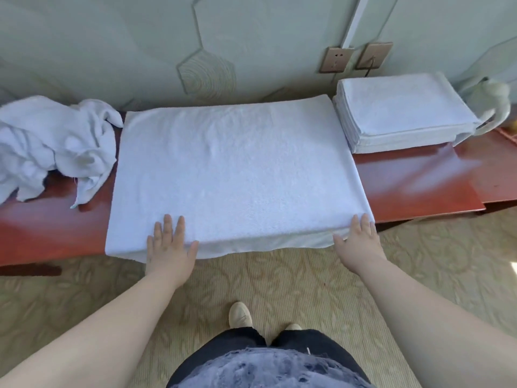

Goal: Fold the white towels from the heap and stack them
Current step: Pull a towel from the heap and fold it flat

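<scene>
A white towel point(232, 169) lies spread flat across the red-brown table point(414, 186), its near edge hanging over the front. My left hand point(170, 245) rests flat on the towel's near left part, fingers straight. My right hand point(361, 242) lies at the near right corner, fingers straight on top and thumb along the hanging edge. A crumpled heap of white towels point(53, 147) sits at the left end of the table. A neat stack of folded white towels point(402, 113) stands at the back right.
A pale wall with two brass outlet plates point(335, 59) rises right behind the table. A white figurine point(492, 105) stands beside the stack at far right. Patterned carpet point(279, 281) and my shoes lie below the table's front edge.
</scene>
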A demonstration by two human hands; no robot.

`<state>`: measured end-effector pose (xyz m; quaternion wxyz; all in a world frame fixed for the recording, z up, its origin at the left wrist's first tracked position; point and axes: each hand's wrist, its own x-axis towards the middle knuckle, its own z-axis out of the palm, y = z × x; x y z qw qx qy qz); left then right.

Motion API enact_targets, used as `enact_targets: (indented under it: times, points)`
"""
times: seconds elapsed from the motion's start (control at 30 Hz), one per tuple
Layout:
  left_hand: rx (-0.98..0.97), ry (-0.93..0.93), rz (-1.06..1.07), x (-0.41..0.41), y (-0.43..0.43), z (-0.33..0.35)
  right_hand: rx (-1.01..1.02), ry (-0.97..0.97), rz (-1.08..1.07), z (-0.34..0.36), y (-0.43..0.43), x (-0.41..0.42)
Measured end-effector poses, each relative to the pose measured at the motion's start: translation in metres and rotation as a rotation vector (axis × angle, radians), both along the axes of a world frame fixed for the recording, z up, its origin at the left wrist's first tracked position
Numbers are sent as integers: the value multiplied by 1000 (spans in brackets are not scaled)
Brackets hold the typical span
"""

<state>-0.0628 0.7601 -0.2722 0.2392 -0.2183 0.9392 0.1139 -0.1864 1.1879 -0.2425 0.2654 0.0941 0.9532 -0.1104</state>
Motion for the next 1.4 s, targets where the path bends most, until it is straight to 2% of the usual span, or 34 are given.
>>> enact_targets:
  times: [0.1, 0.2, 0.3, 0.37, 0.47, 0.63, 0.77, 0.9, 1.03, 1.23, 1.4]
  points:
    - [52, 82, 262, 55, -14, 2, -113, 128, -197, -6, 5, 11]
    - [153, 208, 609, 88, -15, 1, -166, 24, -370, -14, 5, 14]
    - [356, 282, 920, 87, -21, -8, -251, -44, -448, -25, 3, 8]
    - [466, 319, 1058, 79, -35, -19, -317, -3, -476, -39, 6, -2]
    - [623, 380, 1198, 66, -63, -39, -453, 71, -628, -58, 13, -5]
    - [676, 420, 1162, 56, -93, -62, -605, 169, -799, -81, 18, -17]
    - [785, 410, 1097, 58, -107, -77, -623, 160, -787, -98, 20, -19]
    - [818, 292, 1024, 73, -94, -90, -621, 81, -763, -111, 15, -1]
    - [778, 238, 1080, 94, -65, -102, -647, -3, -732, -116, 8, 24]
    - [709, 315, 1243, 111, -22, -95, -676, -113, -770, -120, 17, 48]
    - [530, 419, 1289, 136, -4, -66, -651, -159, -781, -115, 42, 67]
